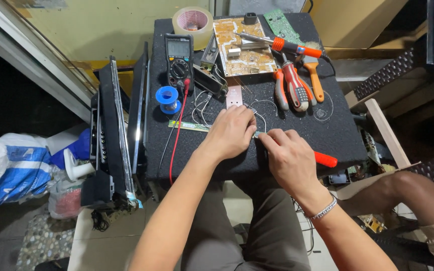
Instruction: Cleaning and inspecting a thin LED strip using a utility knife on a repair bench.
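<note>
My left hand (231, 131) presses down on a narrow green circuit strip (189, 125) that lies across the black padded work surface (327, 130). Thin wires (202, 103) curl beside it. My right hand (290, 160) grips a tool with a red-orange handle (325, 159), its tip hidden under my fingers close to the strip and my left hand.
A black multimeter (179, 57) with red lead, blue solder spool (167, 96), tape roll (193, 22), tan circuit board (243, 46), soldering iron (282, 45), pliers (291, 86) and brush (313, 75) lie at the back. Flat panels (116, 130) lean at left. Another person's knee (413, 190) is at right.
</note>
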